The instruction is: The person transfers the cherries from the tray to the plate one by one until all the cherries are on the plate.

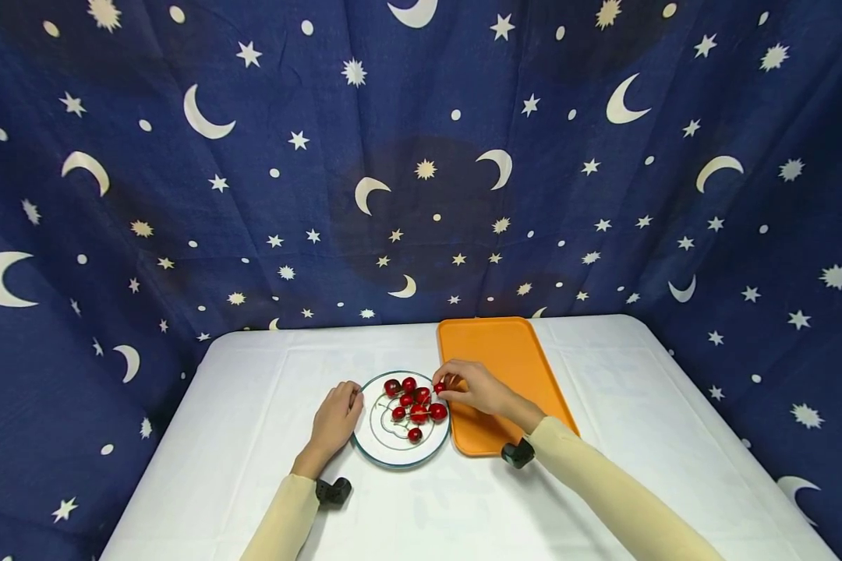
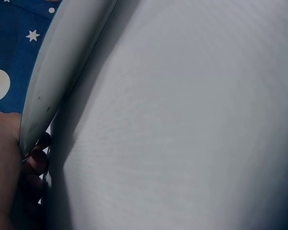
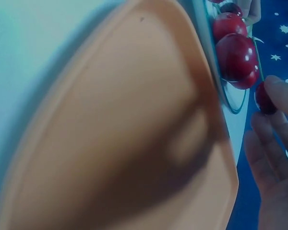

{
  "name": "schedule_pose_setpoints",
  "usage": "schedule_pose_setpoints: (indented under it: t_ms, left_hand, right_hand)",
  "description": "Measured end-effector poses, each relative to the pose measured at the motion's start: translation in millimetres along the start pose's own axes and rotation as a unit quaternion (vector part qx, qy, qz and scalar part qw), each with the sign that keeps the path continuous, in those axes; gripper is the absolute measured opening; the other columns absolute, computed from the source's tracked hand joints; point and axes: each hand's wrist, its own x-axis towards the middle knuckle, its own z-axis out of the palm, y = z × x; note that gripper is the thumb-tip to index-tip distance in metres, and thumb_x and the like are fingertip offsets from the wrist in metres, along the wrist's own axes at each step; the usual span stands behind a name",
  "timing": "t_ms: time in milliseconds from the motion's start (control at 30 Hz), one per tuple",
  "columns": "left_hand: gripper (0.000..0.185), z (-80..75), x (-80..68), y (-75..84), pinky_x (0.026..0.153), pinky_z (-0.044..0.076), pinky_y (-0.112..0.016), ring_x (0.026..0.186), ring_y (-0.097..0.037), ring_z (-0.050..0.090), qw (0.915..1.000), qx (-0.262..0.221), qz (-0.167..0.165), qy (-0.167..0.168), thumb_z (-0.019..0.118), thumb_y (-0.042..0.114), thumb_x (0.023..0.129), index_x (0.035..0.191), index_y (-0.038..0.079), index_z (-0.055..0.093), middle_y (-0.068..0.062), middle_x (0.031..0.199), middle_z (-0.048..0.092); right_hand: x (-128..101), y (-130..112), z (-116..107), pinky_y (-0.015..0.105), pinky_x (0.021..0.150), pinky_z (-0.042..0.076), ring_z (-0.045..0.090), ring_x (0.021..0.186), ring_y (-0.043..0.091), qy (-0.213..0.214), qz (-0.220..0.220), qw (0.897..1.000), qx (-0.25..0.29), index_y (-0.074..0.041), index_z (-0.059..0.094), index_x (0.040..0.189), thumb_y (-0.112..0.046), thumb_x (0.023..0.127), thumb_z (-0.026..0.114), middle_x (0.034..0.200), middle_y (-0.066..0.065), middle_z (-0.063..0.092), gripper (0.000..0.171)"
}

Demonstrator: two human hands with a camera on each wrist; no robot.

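Note:
My right hand (image 1: 473, 386) pinches a red cherry (image 1: 440, 386) between thumb and fingertips, over the right rim of a white plate (image 1: 386, 452) with a dark rim line. In the right wrist view the pinched cherry (image 3: 265, 98) is held apart from the others. Several more cherries (image 1: 419, 413), some with stems, lie together on the plate. My left hand (image 1: 337, 417) holds the plate's left edge. In the left wrist view its fingers (image 2: 36, 163) curl below the plate's rim, with the thumb side above.
An orange tray (image 1: 487, 432) lies right of the plate, under my right hand and forearm. White cloth covers the table (image 1: 252, 436). A dark blue curtain (image 1: 421, 156) with moons and stars hangs behind it. Each wrist wears a small black camera (image 1: 333, 491).

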Motion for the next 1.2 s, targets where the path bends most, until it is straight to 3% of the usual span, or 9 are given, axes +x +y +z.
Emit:
schedule_pose_setpoints:
  t_ms: [367,833,1200]
  left_hand:
    - [0.019,0.3,1.5,-1.9,0.072,0.038,-0.032,0.084,-0.016,0.047,1.0,0.005,0.002,0.001,0.053,0.02,0.104,0.111,0.007,0.064,-0.003,0.085,0.053]
    - [0.018,-0.5,1.1,-0.1,0.072,0.036,-0.031,0.082,-0.015,0.045,1.0,0.003,0.004,-0.001,0.053,0.02,0.104,0.109,0.007,0.064,-0.002,0.084,0.052]
    - [0.018,1.5,0.7,-1.0,0.073,0.039,-0.033,0.083,-0.016,0.047,1.0,0.003,0.006,0.002,0.054,0.019,0.104,0.11,0.006,0.064,-0.003,0.085,0.054]
  right_hand:
    - [3,3,9,0.029,0.085,0.058,0.066,0.09,0.016,-0.022,0.03,0.999,-0.004,-0.014,0.071,0.113,-0.017,0.093,0.075,0.102,0.0,0.073,0.021]
    - [2,2,17,0.023,0.081,0.046,0.054,0.091,0.015,-0.042,0.056,0.997,-0.034,-0.018,0.07,0.114,-0.023,0.094,0.074,0.099,-0.003,0.067,0.021]
    - [-4,3,15,0.03,0.089,0.05,0.058,0.097,0.02,-0.032,0.053,0.998,-0.016,-0.018,0.071,0.115,-0.023,0.095,0.073,0.104,-0.002,0.069,0.021]
